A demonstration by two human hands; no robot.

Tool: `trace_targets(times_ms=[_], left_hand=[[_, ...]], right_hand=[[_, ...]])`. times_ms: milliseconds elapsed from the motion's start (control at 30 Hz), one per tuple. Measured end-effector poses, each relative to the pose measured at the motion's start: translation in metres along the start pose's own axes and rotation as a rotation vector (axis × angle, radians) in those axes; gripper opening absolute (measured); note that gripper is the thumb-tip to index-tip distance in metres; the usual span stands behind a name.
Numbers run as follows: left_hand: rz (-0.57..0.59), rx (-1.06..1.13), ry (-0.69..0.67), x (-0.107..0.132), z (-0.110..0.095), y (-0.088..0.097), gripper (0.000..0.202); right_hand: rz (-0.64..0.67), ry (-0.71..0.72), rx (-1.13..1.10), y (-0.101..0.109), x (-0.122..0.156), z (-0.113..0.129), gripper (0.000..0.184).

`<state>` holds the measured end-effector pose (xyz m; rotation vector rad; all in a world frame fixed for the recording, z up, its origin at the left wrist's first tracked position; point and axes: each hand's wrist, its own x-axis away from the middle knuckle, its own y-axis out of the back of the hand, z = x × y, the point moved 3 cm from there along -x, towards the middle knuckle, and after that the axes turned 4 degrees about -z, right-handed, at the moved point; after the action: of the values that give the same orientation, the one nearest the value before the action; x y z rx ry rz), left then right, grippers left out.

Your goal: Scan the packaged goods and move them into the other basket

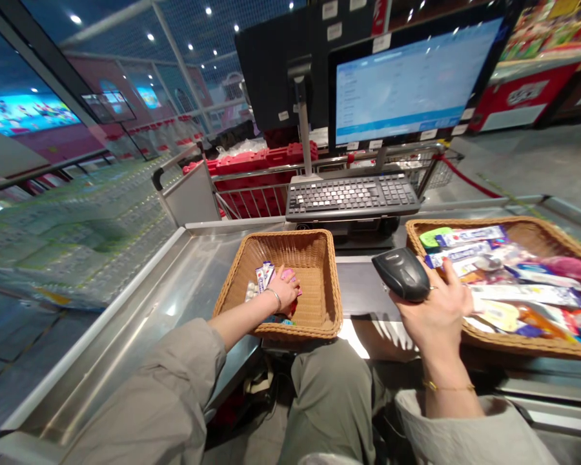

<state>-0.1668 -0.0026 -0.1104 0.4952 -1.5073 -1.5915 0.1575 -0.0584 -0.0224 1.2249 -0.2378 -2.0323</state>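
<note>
My left hand (285, 292) reaches into the small wicker basket (325, 284) and its fingers close on a pink packet (290, 274). Other small packets (264, 276) lie beside it in the basket's near left corner. My right hand (438, 310) grips a black barcode scanner (401, 274), held above the counter between the two baskets. Just right of that hand is a wide wicker basket (523, 226) filled with several colourful packaged goods (513, 278).
A keyboard (351, 194) and a lit monitor (411, 81) stand behind the baskets on a steel checkout counter (150, 310). A shopping trolley with red crates (256, 174) is behind the keyboard. My knees sit under the counter's front edge.
</note>
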Motion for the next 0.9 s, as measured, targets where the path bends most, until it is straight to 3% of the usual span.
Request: trace_targets(times_ms=[100, 500, 700, 900], left_hand=[[-0.018, -0.04, 0.041, 0.0, -0.001, -0.009, 0.026], [-0.09, -0.154, 0.082, -0.004, 0.0, -0.009, 0.033], [-0.13, 0.158, -0.068, -0.006, -0.004, 0.006, 0.027], [-0.047, 0.366, 0.042, -0.012, 0.003, 0.006, 0.046]], right_hand=[[0.004, -0.001, -0.001, -0.001, 0.0, 0.0, 0.045], [-0.002, 0.005, -0.006, 0.002, -0.001, -0.003, 0.045], [0.0, -0.006, -0.014, 0.004, -0.001, -0.002, 0.045], [-0.005, -0.033, -0.007, 0.006, -0.001, -0.002, 0.046]])
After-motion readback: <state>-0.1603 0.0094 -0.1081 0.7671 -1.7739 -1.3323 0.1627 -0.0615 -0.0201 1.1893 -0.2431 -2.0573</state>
